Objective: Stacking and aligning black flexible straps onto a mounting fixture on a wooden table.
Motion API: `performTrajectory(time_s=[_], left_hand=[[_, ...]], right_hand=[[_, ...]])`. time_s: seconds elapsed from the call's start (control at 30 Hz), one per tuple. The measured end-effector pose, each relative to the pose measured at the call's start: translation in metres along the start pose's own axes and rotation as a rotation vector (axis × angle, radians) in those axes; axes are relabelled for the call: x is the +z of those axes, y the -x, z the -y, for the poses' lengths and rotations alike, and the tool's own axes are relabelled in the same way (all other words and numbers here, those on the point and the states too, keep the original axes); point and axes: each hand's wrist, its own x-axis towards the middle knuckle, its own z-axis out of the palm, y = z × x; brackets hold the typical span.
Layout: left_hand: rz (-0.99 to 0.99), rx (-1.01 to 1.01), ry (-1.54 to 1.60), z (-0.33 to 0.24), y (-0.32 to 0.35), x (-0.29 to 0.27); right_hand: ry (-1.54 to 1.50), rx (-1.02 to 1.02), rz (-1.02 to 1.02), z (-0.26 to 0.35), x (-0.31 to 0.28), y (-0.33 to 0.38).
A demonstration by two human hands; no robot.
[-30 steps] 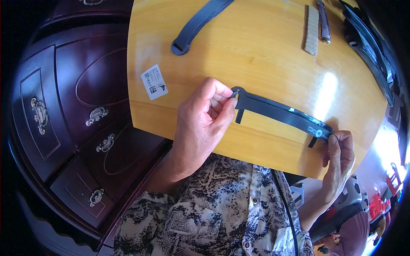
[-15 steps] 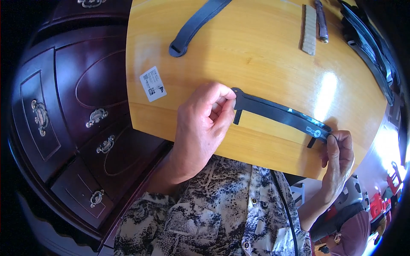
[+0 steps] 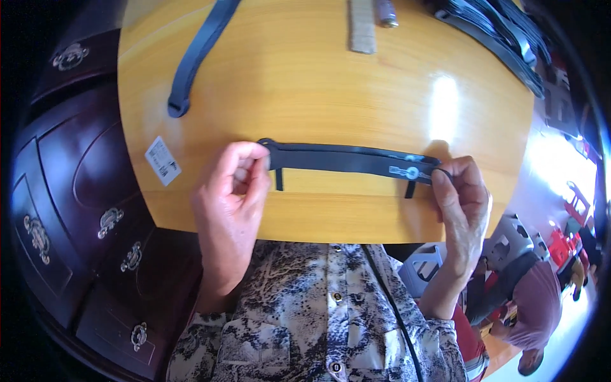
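Note:
A black fabric strap (image 3: 344,158) with pale print near its right end stretches between my hands, folded lengthwise into two layers that lie just apart. My left hand (image 3: 232,194) pinches its rounded left end between thumb and fingers. At the other end, my right hand (image 3: 464,204) has the strap pinched by thumb and fingers. Two short black marks, a left one (image 3: 279,180) and a right one (image 3: 410,190), show on the tabletop below the strap.
On the yellow wooden table (image 3: 305,216) lie another dark strap (image 3: 198,67), a white label (image 3: 163,160), a flat beige strip (image 3: 362,28), a tube-like item (image 3: 387,14) and a pile of black straps (image 3: 493,35). Dark drawers (image 3: 70,235) stand left. Grey stool (image 3: 509,240) and another person (image 3: 538,302) are right.
The whole view has turned and shifted, so the table and strap appear farther left and the strap looks more level. Both hands keep their pinch on its ends.

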Motion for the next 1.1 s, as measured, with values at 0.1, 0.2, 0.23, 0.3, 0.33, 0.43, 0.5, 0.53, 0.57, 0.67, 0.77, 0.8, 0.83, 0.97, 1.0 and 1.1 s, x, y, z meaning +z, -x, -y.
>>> performTrajectory(time_s=[0.1, 0.2, 0.23, 0.3, 0.33, 0.43, 0.5, 0.53, 0.57, 0.67, 0.77, 0.8, 0.83, 0.97, 1.0, 1.1], left_hand=[[-0.012, -0.024, 0.006, -0.0023, -0.0008, 0.0008], [-0.007, -0.05, 0.002, -0.0031, -0.0007, 0.0026], [-0.009, -0.061, -0.006, -0.0027, -0.0009, 0.0035], [-0.005, -0.057, -0.008, -0.0016, -0.0009, 0.0034], [-0.009, -0.054, -0.015, -0.0024, -0.0005, 0.0028], [-0.014, -0.044, -0.02, -0.0024, -0.0005, 0.0019], [-0.01, -0.037, -0.031, -0.002, -0.0007, 0.0016], [-0.005, -0.031, -0.042, -0.0021, -0.0006, 0.0016], [-0.004, -0.031, -0.042, -0.0023, -0.0006, 0.0017], [-0.008, -0.049, -0.039, -0.0036, -0.0005, 0.0021], [-0.009, -0.039, -0.047, -0.0041, -0.0008, 0.0027], [-0.01, -0.036, -0.04, -0.0037, -0.0009, 0.0028], [-0.011, -0.032, -0.033, -0.0032, -0.0011, 0.0029], [-0.002, -0.029, -0.046, -0.0016, -0.0018, 0.0028], [-0.006, -0.038, -0.05, -0.002, -0.0018, 0.0028], [-0.013, -0.041, -0.055, -0.0016, -0.0014, 0.0021]], right_hand=[[0.019, -0.019, 0.009, -0.004, -0.0012, -0.0044], [0.011, -0.016, 0.006, -0.0048, 0.0008, -0.0054], [0.054, 0.019, 0.008, -0.0019, -0.0006, -0.0059], [0.042, -0.008, -0.004, -0.0048, -0.0011, -0.0064], [0.023, -0.038, -0.006, -0.0055, -0.0017, -0.0058], [0.001, -0.032, -0.015, -0.0052, -0.0012, -0.0056], [0.009, -0.014, -0.022, -0.0014, 0.0002, -0.0039], [0.016, 0.005, -0.028, -0.0002, 0.0003, -0.003], [0.016, 0.006, -0.029, -0.0011, -0.0002, -0.0032], [0.055, -0.009, -0.038, -0.0035, -0.0023, -0.0041], [0.049, -0.015, -0.04, -0.0012, -0.0021, -0.0027], [0.08, -0.015, -0.043, 0.0005, -0.0019, -0.0025], [0.11, -0.015, -0.046, 0.0012, -0.0021, -0.0025], [0.201, -0.055, -0.094, -0.0029, -0.0033, -0.0039], [0.198, -0.047, -0.07, -0.0024, -0.0044, -0.0042], [0.2, -0.03, -0.043, -0.0002, -0.0056, -0.004]])
